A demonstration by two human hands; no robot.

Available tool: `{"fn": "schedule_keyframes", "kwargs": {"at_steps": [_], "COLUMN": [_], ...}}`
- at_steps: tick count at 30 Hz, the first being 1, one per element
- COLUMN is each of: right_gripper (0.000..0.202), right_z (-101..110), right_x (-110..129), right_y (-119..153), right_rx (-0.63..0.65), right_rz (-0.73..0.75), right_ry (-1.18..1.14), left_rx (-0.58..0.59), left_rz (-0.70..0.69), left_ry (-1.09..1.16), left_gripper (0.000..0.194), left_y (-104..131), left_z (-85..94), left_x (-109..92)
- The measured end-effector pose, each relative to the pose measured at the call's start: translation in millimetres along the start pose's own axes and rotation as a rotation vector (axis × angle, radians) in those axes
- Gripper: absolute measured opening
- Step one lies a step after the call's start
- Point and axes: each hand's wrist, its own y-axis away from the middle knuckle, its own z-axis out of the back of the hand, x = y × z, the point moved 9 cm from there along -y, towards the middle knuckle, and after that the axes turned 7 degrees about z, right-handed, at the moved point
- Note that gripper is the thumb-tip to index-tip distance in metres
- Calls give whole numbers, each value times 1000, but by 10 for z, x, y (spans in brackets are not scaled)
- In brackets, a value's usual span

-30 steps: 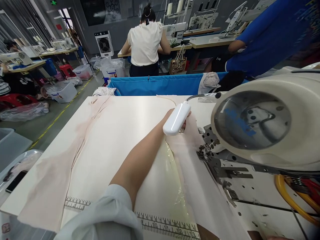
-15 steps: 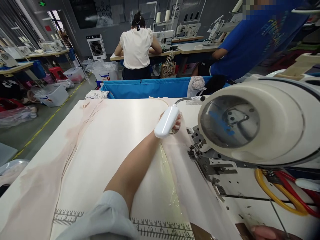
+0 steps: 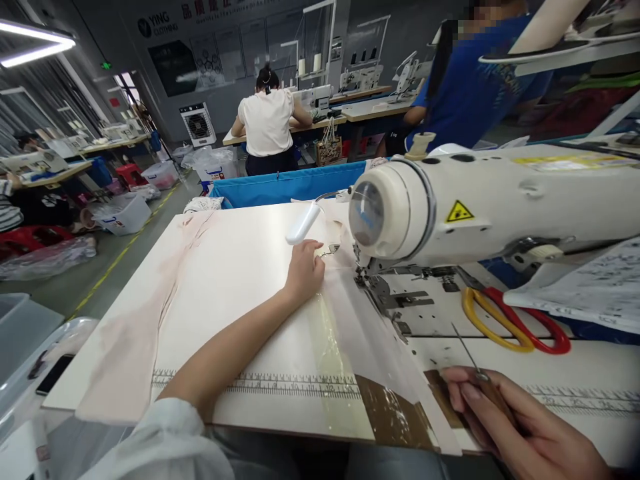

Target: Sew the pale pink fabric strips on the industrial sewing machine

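My left hand [image 3: 303,272] is at the table's far middle, just below a white lamp head [image 3: 303,223] on a bent metal neck. Its fingers are curled beside a small metal fitting [image 3: 330,251]; whatever they hold, if anything, is hidden. Pale sheer fabric [image 3: 370,340] runs along the left side of the sewing machine [image 3: 480,200], past its needle area. In the lower right, my right hand [image 3: 520,413] grips the wooden handle of an awl [image 3: 493,393], its thin metal spike pointing up and left.
Scissors [image 3: 500,320] with yellow and red handles lie right of the needle plate. More pale pink fabric [image 3: 125,347] drapes over the table's left side. A printed ruler strip [image 3: 260,385] crosses the front. Beyond a blue cloth bin [image 3: 295,183], two people sit near other machines.
My left hand has come back toward me from behind the lamp head. My right hand with the awl has come further into view. The camera view has shifted, showing more of the machine.
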Motion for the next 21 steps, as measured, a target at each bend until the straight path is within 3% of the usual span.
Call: {"fn": "schedule_keyframes", "kwargs": {"at_steps": [2, 5, 7, 9, 13, 17, 21], "right_gripper": [36, 32, 28, 25, 17, 14, 21], "right_z": [-31, -3, -16, -20, 30, 162, -46], "right_x": [109, 282, 384, 435, 461, 453, 81], "right_y": [-25, -51, -64, -71, 38, 478, 1006], "right_rx": [57, 49, 54, 36, -53, -208, -191], "right_rz": [39, 77, 111, 132, 162, 312, 305], "right_ry": [-69, -120, -178, -224, -332, -470, -421], "left_rx": [89, 243, 285, 289, 221, 221, 198], "left_rz": [-154, -476, -617, -675, -644, -681, -702], "left_ry": [-129, -414, -505, -527, -539, -558, -574], "left_gripper": [27, 25, 28, 30, 28, 26, 25], "left_y": [345, 859, 1055, 1091, 944, 934, 958], "left_z": [-6, -154, -209, -225, -191, -180, -150], "left_x": [-200, -496, -599, -632, -572, -572, -607]}}
